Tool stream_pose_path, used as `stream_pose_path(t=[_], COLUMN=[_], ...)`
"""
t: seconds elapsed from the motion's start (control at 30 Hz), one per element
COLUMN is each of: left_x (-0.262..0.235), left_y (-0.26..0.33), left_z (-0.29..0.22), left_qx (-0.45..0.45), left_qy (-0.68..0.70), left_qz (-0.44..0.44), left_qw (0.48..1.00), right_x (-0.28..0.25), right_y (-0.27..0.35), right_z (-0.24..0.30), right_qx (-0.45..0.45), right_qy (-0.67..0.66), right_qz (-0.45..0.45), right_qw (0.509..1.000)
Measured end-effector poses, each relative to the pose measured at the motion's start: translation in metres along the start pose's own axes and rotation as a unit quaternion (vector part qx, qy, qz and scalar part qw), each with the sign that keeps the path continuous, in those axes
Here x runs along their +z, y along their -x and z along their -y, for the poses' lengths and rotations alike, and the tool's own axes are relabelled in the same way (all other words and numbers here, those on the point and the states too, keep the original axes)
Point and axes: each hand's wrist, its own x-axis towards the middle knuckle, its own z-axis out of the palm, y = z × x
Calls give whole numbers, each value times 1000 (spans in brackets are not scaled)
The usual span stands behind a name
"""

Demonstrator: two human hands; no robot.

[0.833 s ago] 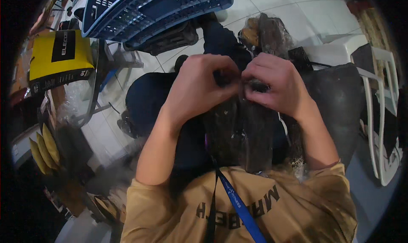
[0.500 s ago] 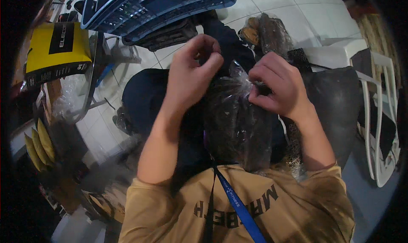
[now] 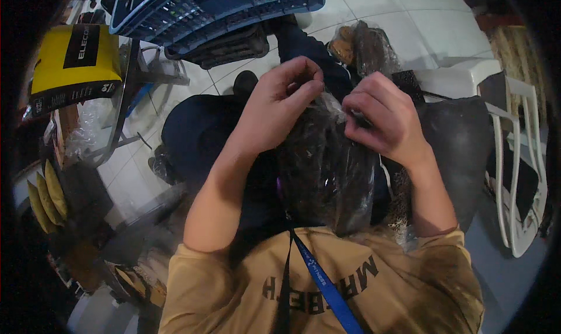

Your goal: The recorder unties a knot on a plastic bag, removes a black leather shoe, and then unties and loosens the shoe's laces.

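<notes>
Head view, left hand (image 3: 279, 109), right hand (image 3: 383, 120) pinching clear bag (image 3: 324, 170)

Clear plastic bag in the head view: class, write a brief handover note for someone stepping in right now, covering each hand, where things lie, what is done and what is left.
Left hand: fingers pinch the top of the clear plastic bag of dark contents.
Right hand: fingers pinch the same top, opposite side.
Bag sits upright in the lap, against the tan shirt.
Done: bag filled, neck gathered.
Left: no knot or seal visible; closing appears unfinished.
Nearby: a second filled clear bag on the white tiled floor, beside a blue plastic crate.
</notes>
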Motion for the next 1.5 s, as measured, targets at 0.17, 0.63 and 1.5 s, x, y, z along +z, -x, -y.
stream_pose_path(t=[0.17, 0.63, 1.5], left_x=[-10, 12, 17], left_y=[-1, 1, 2], left_z=[-18, 3, 14], left_qx=[91, 34, -8], left_qy=[-140, -20, 288], left_qz=[109, -87, -35], left_qw=[980, 995, 957], right_x=[0, 2, 11], right_y=[4, -5, 7], right_z=[3, 1, 12], right_qx=[9, 25, 291], right_qy=[7, -5, -230], right_qz=[6, 3, -58], right_qw=[1000, 1000, 927])
